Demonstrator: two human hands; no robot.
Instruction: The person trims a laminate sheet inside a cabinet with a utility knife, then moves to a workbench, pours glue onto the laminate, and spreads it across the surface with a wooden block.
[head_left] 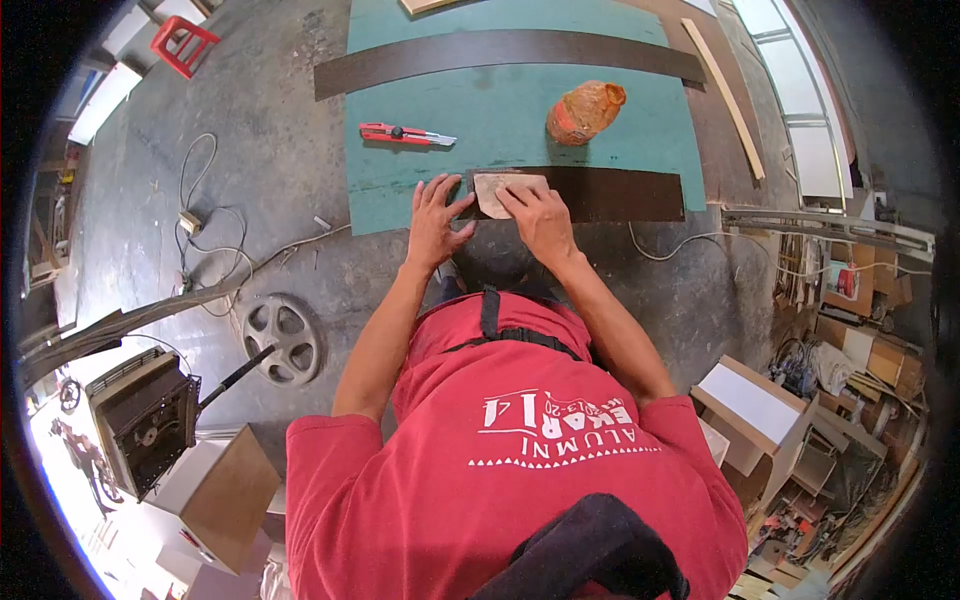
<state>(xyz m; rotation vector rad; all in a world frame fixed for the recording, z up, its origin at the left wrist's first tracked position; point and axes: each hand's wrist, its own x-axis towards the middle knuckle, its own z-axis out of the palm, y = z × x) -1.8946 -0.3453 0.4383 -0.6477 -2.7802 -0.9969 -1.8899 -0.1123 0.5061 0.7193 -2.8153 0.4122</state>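
A dark brown strip (630, 195) lies along the near edge of the green-topped work surface (480, 115). On its left part rests a pale, flat, scraper-like piece (493, 196), pressed under the fingers of my right hand (543, 222). My left hand (436, 218) is at the strip's left end, thumb and fingers apart, holding nothing. Beyond the strip stands an orange-brown, stained bottle (585, 112), its mouth toward the upper right. A red utility knife (405, 135) with its blade out lies ahead of my left hand.
A longer dark strip (500, 50) crosses the far part of the surface. At right lies a thin wooden strip (725, 100). On the floor are a cable (240, 250), a wheel-shaped metal piece (283, 340) and a red stool (183, 45). Boxes and scraps (760, 400) crowd the lower right.
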